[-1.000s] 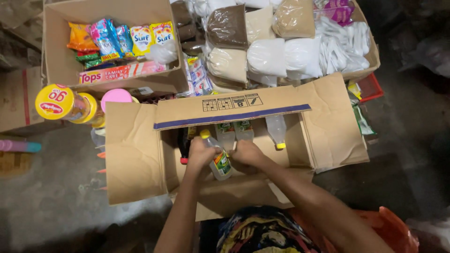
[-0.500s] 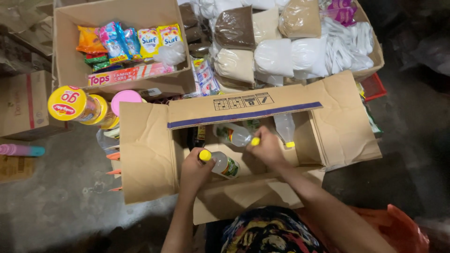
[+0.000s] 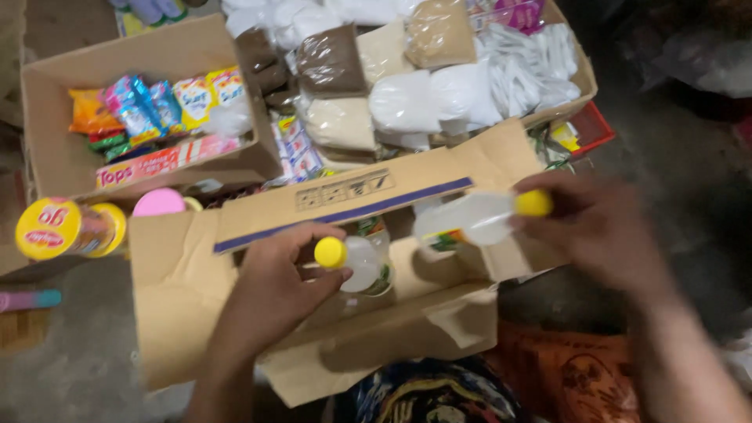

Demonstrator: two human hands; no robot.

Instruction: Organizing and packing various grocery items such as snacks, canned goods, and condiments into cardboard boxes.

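My left hand (image 3: 270, 294) grips a clear plastic bottle (image 3: 362, 265) with a yellow cap, held just above the open cardboard box (image 3: 180, 298) in front of me. My right hand (image 3: 599, 231) holds a second clear bottle (image 3: 466, 219) by its yellow-capped end, lifted sideways over the box's right side. The box flaps are spread open and a blue strip runs along the far flap. What lies inside the box is mostly hidden by my hands and the bottles.
Behind stands another cardboard box (image 3: 55, 149) with colourful snack packets. A pile of bagged white and brown powders (image 3: 407, 86) fills a box at the back. A yellow-lidded jar (image 3: 59, 231) and a pink lid (image 3: 159, 203) lie at left.
Both hands have come up out of the box, each with a bottle. My right hand has swung its bottle out to the right. The view has moved closer.
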